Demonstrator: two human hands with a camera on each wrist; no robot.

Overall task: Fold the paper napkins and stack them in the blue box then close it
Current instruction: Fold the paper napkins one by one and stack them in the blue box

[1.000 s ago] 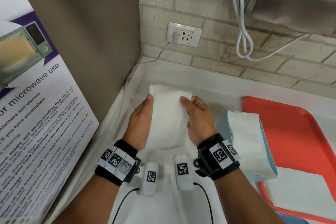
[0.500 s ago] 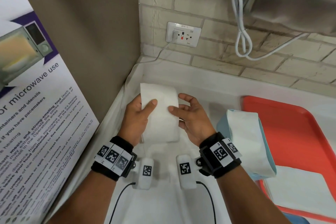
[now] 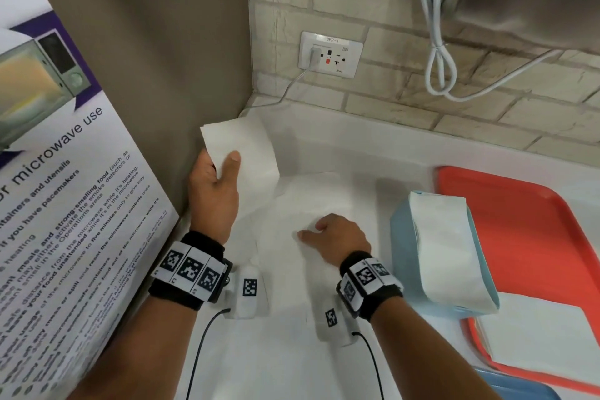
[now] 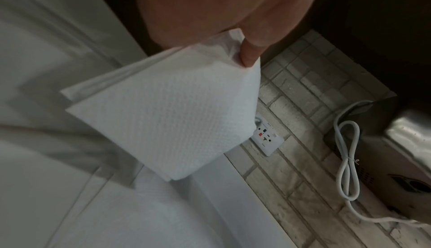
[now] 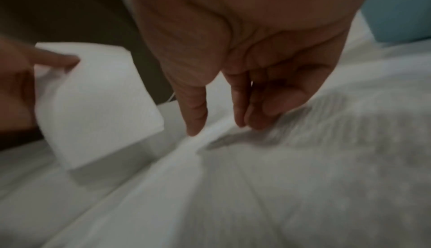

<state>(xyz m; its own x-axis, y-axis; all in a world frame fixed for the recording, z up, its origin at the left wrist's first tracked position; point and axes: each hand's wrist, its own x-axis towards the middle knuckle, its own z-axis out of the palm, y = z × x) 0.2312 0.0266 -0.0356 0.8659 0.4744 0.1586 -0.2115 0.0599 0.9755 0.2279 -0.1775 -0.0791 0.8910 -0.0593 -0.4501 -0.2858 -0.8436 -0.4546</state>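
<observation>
Folded white napkin (image 3: 242, 153) held aloft at left; flat napkins (image 3: 311, 201) on counter; blue box (image 3: 441, 256) apparently open, napkin-filled.

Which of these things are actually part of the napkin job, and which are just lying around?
Part of the job:
folded napkin held by the left hand
unfolded napkins under the right hand
blue box

Just lying about:
orange tray
microwave poster
wall socket
white cable

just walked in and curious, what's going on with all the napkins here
A person is folding paper napkins at a white counter. The left hand pinches a folded napkin held up off the counter, while the right hand reaches down to the loose napkins lying flat. The blue box beside the orange tray stands open with folded napkins in it.
</observation>
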